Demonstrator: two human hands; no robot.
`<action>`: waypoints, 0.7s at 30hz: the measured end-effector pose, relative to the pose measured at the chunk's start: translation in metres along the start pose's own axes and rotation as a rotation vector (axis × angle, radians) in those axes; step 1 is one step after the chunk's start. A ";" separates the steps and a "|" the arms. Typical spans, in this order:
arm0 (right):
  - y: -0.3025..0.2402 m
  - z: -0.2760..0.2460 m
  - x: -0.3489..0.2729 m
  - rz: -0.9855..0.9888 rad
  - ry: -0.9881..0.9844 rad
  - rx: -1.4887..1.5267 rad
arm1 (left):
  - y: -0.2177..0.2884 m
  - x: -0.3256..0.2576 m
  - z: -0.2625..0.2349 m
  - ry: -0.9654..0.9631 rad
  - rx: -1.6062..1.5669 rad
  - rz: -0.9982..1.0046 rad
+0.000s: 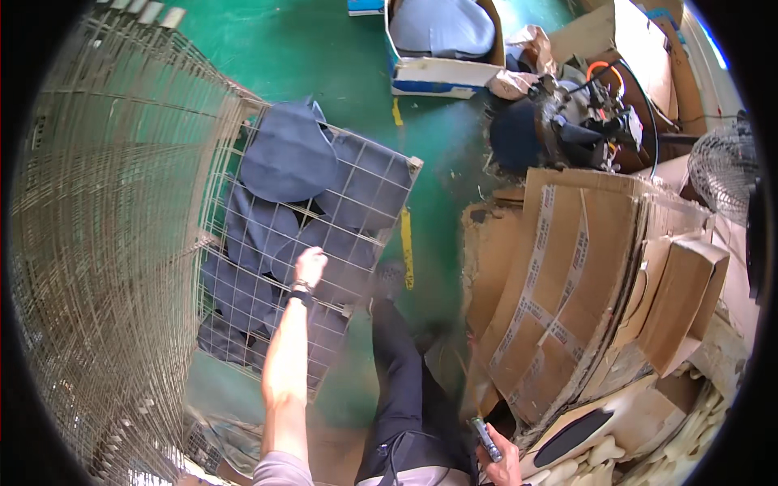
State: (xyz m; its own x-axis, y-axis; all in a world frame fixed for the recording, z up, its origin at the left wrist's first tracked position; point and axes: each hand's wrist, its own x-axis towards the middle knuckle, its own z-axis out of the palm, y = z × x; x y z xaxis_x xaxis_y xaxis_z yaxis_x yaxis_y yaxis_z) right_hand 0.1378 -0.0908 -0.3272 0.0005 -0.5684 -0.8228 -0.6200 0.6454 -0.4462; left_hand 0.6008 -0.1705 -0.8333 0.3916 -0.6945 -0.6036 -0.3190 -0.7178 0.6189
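Observation:
My left hand, with a dark band at the wrist, reaches over a wire mesh cage. Its fingers are curled closed at the mesh; what they grip, if anything, is too small to make out. Behind the wires lie several dark grey sheet pieces. One rounded grey piece rests on top at the cage's far end. Low in the view, beside my right leg, my right hand is closed round a short grey and silver tube-shaped tool, whose exact kind I cannot tell.
Stacked wire mesh panels rise on the left. Taped cardboard stands on the right, with a fan behind it. A machine and an open box of grey pieces are farther off. Pale shapes lie lower right.

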 end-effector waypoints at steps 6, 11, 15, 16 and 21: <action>0.045 0.021 0.019 0.175 -0.020 -0.018 | 0.037 -0.032 0.121 -0.115 0.382 0.271; 0.108 0.041 0.034 0.197 -0.054 -0.110 | 0.035 0.016 0.207 0.114 0.673 0.601; 0.128 0.048 0.053 0.296 -0.100 -0.075 | 0.032 0.034 0.242 0.103 0.974 0.468; 0.135 0.049 0.058 0.280 -0.093 -0.074 | 0.023 0.034 0.244 0.156 0.909 0.538; 0.149 0.055 0.105 0.249 -0.070 -0.013 | 0.006 0.027 0.233 0.279 0.747 0.711</action>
State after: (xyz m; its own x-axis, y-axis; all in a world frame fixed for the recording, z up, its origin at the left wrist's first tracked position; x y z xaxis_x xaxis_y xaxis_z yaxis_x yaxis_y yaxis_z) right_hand 0.0883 -0.0263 -0.4994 -0.1000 -0.3558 -0.9292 -0.6177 0.7543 -0.2224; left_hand 0.4081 -0.2052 -0.9634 0.0612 -0.9977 -0.0302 -0.9630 -0.0670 0.2611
